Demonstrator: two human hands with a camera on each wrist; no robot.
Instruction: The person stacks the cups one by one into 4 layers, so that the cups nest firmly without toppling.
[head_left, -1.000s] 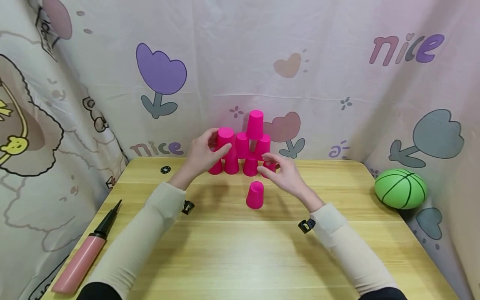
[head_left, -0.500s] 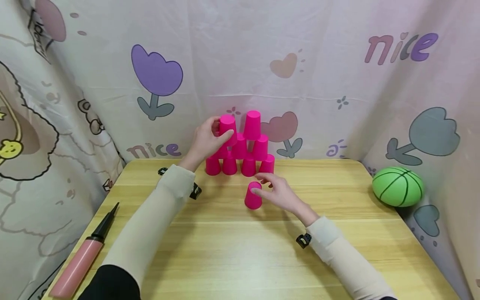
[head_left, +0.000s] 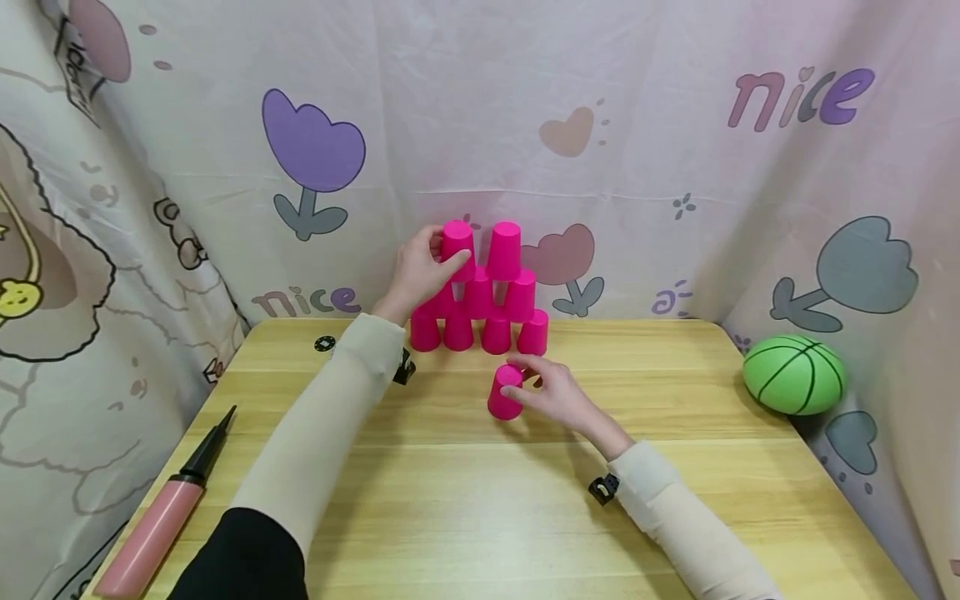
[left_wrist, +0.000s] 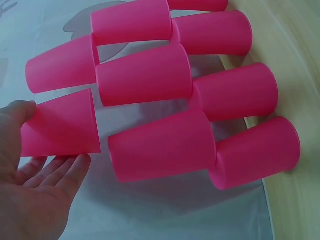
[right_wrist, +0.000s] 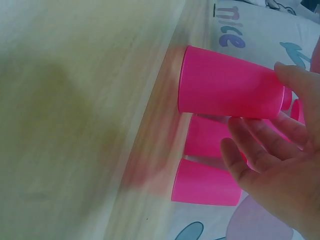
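A pyramid of pink upside-down cups (head_left: 478,298) stands at the back of the table, its bottom row several wide, with three above it. One pink cup (head_left: 505,250) sits on the upper level at right. Beside it, my left hand (head_left: 418,268) holds another pink cup (head_left: 457,242) between thumb and fingers; the left wrist view shows a gap between this cup (left_wrist: 61,125) and those below. My right hand (head_left: 561,393) grips a single upside-down cup (head_left: 502,405) in front of the pyramid, thumb on one side and fingertips (right_wrist: 239,125) on the other.
On the left edge of the table (head_left: 480,517) lies a pink air pump (head_left: 157,525) with a black nozzle. A small black disc (head_left: 325,343) is near the back left. At right rests a green ball (head_left: 795,375). A printed curtain (head_left: 450,125) hangs behind.
My left hand has raised its cup from the second level to beside the top cup. My right hand has come from the pyramid's right end to the single cup in front and taken hold.
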